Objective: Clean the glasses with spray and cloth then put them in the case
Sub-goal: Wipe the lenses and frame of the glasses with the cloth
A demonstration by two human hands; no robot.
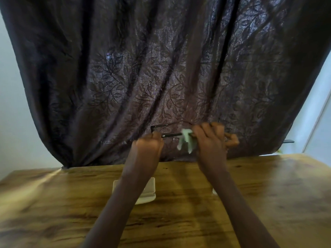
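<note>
I hold black-framed glasses [170, 129] up in front of a dark curtain, above the far edge of the table. My left hand [148, 143] grips the frame at its near left end. My right hand [209, 138] pinches a pale green cloth [185, 140] against the right part of the glasses; the cloth hangs down between the hands. A white glasses case [151, 192] lies on the wooden table [268, 194] below, partly hidden by my left forearm. A small white object [214, 191], mostly hidden behind my right forearm, sits on the table; I cannot tell what it is.
A dark leaf-patterned curtain [161, 77] hangs right behind the table's far edge. Pale walls [10, 122] show at both sides.
</note>
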